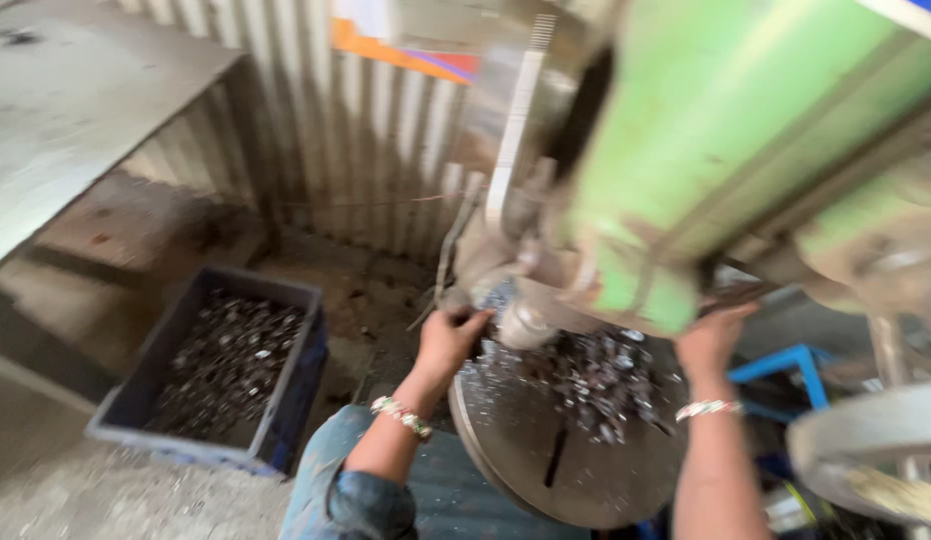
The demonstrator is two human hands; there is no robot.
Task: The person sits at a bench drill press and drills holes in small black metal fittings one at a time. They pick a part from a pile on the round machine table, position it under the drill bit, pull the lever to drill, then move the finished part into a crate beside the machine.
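— What's nearest?
— The round metal plate (575,450), tilted, shavings (600,375) heaped on its far half, the near half mostly bare.
— The hands?
— Left hand (447,340) curled on a blurred metal part (520,322) at the plate's rim; its long axis can't be told. Right hand (710,340) reaches under the green machine (705,150), grip hidden.
— Farther?
— A dark crate (165,345) holding scrap, left.

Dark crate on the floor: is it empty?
No, the dark crate is filled with a heap of small dark metal pieces.
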